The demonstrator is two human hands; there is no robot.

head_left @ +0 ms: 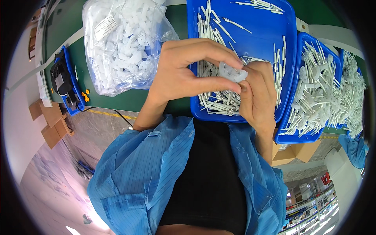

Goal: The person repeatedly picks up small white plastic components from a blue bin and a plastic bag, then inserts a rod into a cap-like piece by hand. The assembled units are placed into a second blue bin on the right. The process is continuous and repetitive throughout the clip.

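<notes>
Two hands (188, 70) (258, 92), one clear plastic piece (233, 73)

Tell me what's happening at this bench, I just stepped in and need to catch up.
A person in a blue smock holds a small translucent white plastic piece between both hands, left hand and right hand, above a blue tray of thin white sticks. A clear bag of white plastic parts lies to the left; a second blue tray heaped with sticks sits to the right.

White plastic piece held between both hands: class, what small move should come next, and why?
Probably reach the right hand down for one white stick from the blue tray. Both hands pinch only the white plastic piece, the left hand has it firmly, and sticks lie just beneath.
</notes>
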